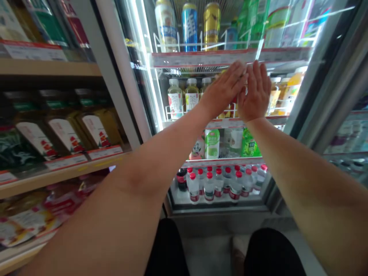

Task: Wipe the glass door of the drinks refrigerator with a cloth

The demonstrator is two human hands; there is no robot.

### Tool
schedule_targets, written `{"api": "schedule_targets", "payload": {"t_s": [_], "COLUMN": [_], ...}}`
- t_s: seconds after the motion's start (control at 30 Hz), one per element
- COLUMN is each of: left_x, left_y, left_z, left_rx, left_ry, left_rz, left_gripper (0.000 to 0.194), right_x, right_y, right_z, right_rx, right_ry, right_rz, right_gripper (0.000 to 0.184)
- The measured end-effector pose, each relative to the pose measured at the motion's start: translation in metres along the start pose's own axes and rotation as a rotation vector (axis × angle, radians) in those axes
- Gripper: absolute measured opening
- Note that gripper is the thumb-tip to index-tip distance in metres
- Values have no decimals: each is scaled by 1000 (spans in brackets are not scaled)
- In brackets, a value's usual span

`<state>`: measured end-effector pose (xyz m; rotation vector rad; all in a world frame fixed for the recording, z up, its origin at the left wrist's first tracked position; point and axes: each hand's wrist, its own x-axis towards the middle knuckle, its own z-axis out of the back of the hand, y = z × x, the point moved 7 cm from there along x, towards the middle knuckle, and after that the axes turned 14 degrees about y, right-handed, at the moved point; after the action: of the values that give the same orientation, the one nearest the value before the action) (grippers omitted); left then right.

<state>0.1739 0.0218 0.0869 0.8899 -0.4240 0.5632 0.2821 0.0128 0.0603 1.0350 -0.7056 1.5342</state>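
In front of a lit drinks fridge, both my arms reach forward. My left hand (225,88) has its fingers stretched up and to the right, its back toward me, and I see nothing held in it. Beside it, my right hand (255,90) points up with its fingers straight, also with nothing visible in it. The two hands meet or overlap near the fingertips and thumbs; I cannot tell whether they touch. They partly hide the second fridge shelf (198,124), where juice bottles (192,96) stand. Whether the hands touch the fridge glass is unclear.
Cans (189,28) and green bottles (253,23) line the upper shelf. Lower down are cartons (212,143) and several red-capped water bottles (209,186). At left, a wooden shelf (48,69) carries dark bottles (61,126). A metal frame (333,88) borders the right.
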Motion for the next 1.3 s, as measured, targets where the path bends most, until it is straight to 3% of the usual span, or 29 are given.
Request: {"api": "schedule_targets", "payload": {"t_s": [0.07, 0.13, 0.27, 0.33, 0.47, 0.57, 0.63, 0.77, 0.83, 0.97, 1.03, 1.17, 1.23, 1.3], "left_x": [-3, -8, -22, -38, -77, -85, -73, -35, -22, -11, -8, -16, -37, -62], "left_y": [-1, 12, 74, 87, 63, 52, 65, 94, 78, 21, 19, 76, 103, 113], "left_z": [-1, 2, 13, 9, -3, 0, 11, 24, 18, 2, 4, 15, 15, 9], "left_rx": [6, -7, -115, -163, -167, -110, -118, -178, -175, -87, -57, -143, -185, -199], "left_ry": [14, -9, -204, -264, -218, -106, -99, -239, -226, -77, -57, -188, -304, -352], "left_rz": [-60, -88, 104, 152, 70, -68, -88, 76, 81, -67, -95, 32, 123, 150], "left_gripper": [56, 56, 58, 59, 58, 53, 53, 57, 58, 53, 51, 53, 52, 56], "right_x": [0, -1, -1, -1, -2, -3, -4, -6, -6, -6, -6, -8, -7, -6], "right_y": [-1, 0, 2, 3, 6, 5, 4, 5, 7, 7, 7, 9, 8, 7], "right_z": [0, 1, 2, 3, 5, 3, 1, 0, 0, -1, -2, 1, 1, 0], "right_rx": [17, 18, 9, 4, -10, -10, 14, 31, -2, -19, -24, -62, -64, -53], "right_ry": [12, 13, 9, 22, 12, 18, 39, 70, 73, 81, 76, 23, 27, 44], "right_rz": [-18, -22, -15, -14, 14, 23, 35, 75, 92, 68, 59, 92, 83, 72], "right_gripper": [65, 63, 66, 67, 66, 65, 63, 59, 61, 60, 60, 59, 60, 62]}}
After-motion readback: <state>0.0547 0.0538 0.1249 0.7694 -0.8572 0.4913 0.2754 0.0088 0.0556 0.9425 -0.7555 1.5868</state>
